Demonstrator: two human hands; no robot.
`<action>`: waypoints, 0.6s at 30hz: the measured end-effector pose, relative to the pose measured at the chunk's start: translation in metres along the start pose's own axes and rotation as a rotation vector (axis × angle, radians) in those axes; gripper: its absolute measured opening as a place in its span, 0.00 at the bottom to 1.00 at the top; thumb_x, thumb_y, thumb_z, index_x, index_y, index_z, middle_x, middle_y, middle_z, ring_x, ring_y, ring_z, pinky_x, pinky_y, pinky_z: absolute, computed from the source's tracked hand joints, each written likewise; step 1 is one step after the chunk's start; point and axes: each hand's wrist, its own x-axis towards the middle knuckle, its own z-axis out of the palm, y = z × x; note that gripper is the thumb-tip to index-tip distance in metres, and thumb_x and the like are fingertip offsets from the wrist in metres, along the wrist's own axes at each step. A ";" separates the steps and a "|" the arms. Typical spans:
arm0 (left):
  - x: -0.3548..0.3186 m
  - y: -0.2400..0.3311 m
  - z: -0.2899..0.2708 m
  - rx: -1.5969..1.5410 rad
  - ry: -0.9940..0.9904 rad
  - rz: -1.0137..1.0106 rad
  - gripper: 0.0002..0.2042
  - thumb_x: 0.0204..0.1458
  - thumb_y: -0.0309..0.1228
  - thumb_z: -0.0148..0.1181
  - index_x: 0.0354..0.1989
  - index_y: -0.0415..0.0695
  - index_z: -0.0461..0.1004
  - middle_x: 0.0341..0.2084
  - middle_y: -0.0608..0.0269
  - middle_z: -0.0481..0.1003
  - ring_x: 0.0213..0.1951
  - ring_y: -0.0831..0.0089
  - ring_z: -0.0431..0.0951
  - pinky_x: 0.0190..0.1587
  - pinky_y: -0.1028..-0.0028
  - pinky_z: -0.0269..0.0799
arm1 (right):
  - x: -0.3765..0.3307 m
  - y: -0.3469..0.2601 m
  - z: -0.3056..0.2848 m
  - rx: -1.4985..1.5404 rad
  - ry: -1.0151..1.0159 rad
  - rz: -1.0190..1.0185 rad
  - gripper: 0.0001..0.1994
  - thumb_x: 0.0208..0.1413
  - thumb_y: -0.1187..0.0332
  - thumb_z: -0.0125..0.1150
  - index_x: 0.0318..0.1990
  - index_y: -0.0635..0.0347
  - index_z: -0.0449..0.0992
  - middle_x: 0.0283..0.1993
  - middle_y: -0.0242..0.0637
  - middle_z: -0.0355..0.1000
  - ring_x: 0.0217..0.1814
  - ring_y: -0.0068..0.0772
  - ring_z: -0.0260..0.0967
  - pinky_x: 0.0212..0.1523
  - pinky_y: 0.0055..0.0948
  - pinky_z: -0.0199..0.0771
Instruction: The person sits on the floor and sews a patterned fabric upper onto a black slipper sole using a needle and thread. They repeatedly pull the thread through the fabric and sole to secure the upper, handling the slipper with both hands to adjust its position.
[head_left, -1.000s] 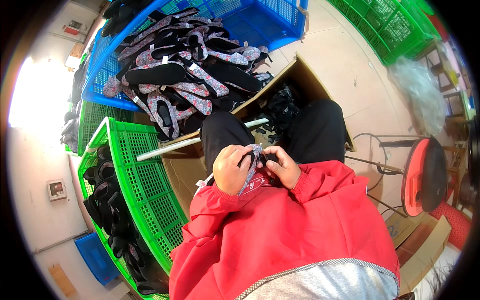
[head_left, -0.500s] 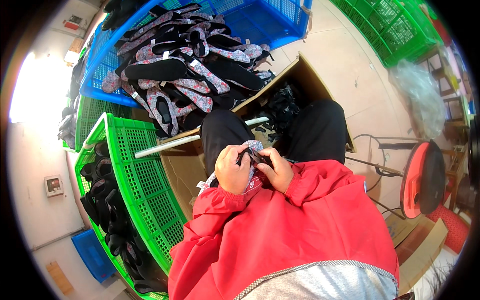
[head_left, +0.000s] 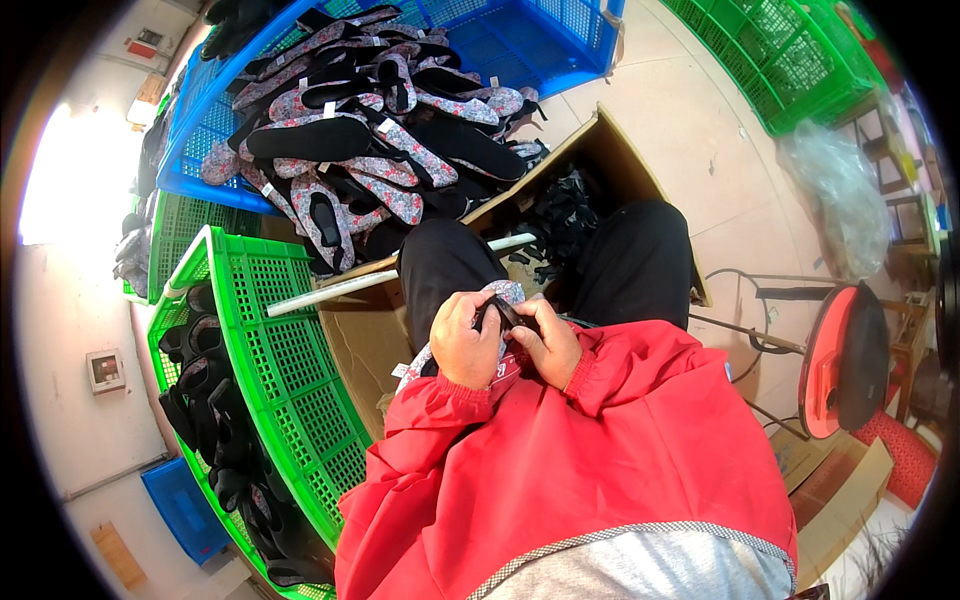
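In my lap is a small floral cloth shoe (head_left: 508, 290) with a black edge, largely covered by my fingers. My left hand (head_left: 465, 340) is closed around its near side. With thumb and bent fingers, my right hand (head_left: 550, 342) pinches a dark strip (head_left: 508, 312) at the shoe's opening. Both hands sit close together, between my knees and the red apron. More pale floral cloth shows below my left wrist. The far end of the strip is hidden by my fingers.
A blue crate (head_left: 560, 50) ahead is heaped with floral, black-soled shoes (head_left: 320, 140). Black shoes (head_left: 225, 400) fill a green crate (head_left: 300, 370) at left. Under my knees stands a cardboard box (head_left: 630, 160) of black scraps, with a white rod (head_left: 340, 290) across it. A red round-headed stand (head_left: 830, 360) is right.
The dark strip between my hands now stands up in a more visible loop. My right fingers have shifted slightly left; the shoe stays in place.
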 end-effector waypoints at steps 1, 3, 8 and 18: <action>0.000 0.001 0.000 0.004 0.004 0.001 0.07 0.42 0.19 0.61 0.32 0.39 0.76 0.28 0.57 0.77 0.33 0.58 0.78 0.37 0.67 0.73 | 0.000 -0.001 0.000 0.016 0.001 0.006 0.14 0.64 0.65 0.54 0.51 0.64 0.65 0.43 0.44 0.72 0.45 0.37 0.75 0.45 0.31 0.72; 0.000 0.002 0.000 0.012 0.011 0.009 0.07 0.42 0.19 0.61 0.32 0.39 0.76 0.28 0.57 0.77 0.32 0.58 0.78 0.37 0.67 0.73 | 0.000 -0.002 0.001 0.050 0.002 0.017 0.13 0.64 0.65 0.53 0.50 0.64 0.65 0.42 0.44 0.72 0.43 0.37 0.75 0.45 0.30 0.72; 0.001 0.003 0.001 0.019 0.015 0.019 0.07 0.42 0.20 0.61 0.31 0.39 0.75 0.28 0.56 0.77 0.32 0.58 0.77 0.37 0.67 0.73 | 0.000 0.001 0.002 -0.025 0.026 -0.004 0.12 0.64 0.67 0.52 0.49 0.64 0.65 0.39 0.42 0.73 0.42 0.34 0.75 0.44 0.30 0.72; 0.002 0.008 -0.001 0.049 0.017 0.038 0.08 0.40 0.19 0.63 0.31 0.41 0.76 0.27 0.59 0.75 0.32 0.59 0.76 0.36 0.66 0.72 | 0.008 -0.001 -0.005 0.500 0.068 0.249 0.09 0.65 0.72 0.48 0.50 0.62 0.65 0.34 0.35 0.71 0.26 0.20 0.62 0.28 0.20 0.65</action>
